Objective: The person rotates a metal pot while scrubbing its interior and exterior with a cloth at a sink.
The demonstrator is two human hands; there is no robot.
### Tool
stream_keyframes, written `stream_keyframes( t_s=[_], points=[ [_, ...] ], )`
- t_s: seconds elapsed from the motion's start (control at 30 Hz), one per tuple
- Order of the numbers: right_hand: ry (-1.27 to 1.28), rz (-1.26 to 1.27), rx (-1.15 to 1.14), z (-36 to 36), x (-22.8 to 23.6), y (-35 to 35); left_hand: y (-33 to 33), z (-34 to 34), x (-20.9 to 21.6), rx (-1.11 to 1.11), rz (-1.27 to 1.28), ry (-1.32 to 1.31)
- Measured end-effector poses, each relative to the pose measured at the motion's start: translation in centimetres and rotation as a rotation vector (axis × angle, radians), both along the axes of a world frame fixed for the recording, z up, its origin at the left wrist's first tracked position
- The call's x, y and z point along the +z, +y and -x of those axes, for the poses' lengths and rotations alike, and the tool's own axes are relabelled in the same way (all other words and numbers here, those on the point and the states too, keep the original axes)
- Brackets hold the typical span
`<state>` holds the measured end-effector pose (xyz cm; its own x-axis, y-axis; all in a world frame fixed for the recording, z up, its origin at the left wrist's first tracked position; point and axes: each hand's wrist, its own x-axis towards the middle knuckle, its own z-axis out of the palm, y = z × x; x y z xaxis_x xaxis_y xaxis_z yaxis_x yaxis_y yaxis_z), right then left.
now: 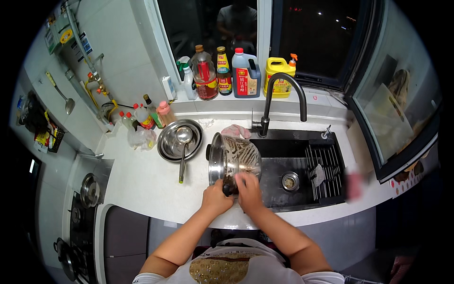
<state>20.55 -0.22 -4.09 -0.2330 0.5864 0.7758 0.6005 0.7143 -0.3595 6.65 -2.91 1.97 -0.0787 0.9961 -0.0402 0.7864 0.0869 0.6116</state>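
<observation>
A large steel pot (243, 154) lies tipped on its side at the left edge of the sink, its outer surface streaked with dark smears and pale suds. My left hand (217, 199) is closed round the pot's near black handle. Against the pot's near side rests my right hand (249, 190), fingers curled and slightly blurred; anything inside them is hidden. To the left, a ladle (183, 136) with a green-tipped handle lies across steel bowls (163, 147). Behind the pot sits a pink cloth (236, 131).
The black sink (279, 163) has a drain and a wire rack (324, 173) at its right. A black faucet (266, 102) arches over it. Several bottles (204, 75) line the windowsill, and more stand at the back left. An open window (392, 109) leans in at right.
</observation>
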Motion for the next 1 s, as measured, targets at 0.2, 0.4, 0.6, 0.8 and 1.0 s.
stream_keyframes(
  t_s=[0.2, 0.4, 0.6, 0.8, 1.0],
  points=[
    [0.136, 0.083, 0.007, -0.1, 0.8, 2.2, 0.5, 0.9, 0.3, -0.022, 0.056, -0.030],
    [0.101, 0.036, -0.155, 0.1, 0.6, 3.2, 0.4, 0.1, 0.7, -0.029, 0.055, 0.074],
    [-0.086, -0.016, -0.052, -0.9, -1.5, -0.8, 1.2, 0.8, 1.2, -0.035, 0.069, 0.012],
    [0.077, 0.039, -0.060, -1.5, 1.0, 3.7, 2.1, 1.0, 1.5, -0.067, 0.114, 0.021],
    [-0.023, -0.011, 0.071, -2.1, -1.1, -0.5, 2.2, 1.4, 1.4, -0.083, 0.111, 0.020]
  ],
)
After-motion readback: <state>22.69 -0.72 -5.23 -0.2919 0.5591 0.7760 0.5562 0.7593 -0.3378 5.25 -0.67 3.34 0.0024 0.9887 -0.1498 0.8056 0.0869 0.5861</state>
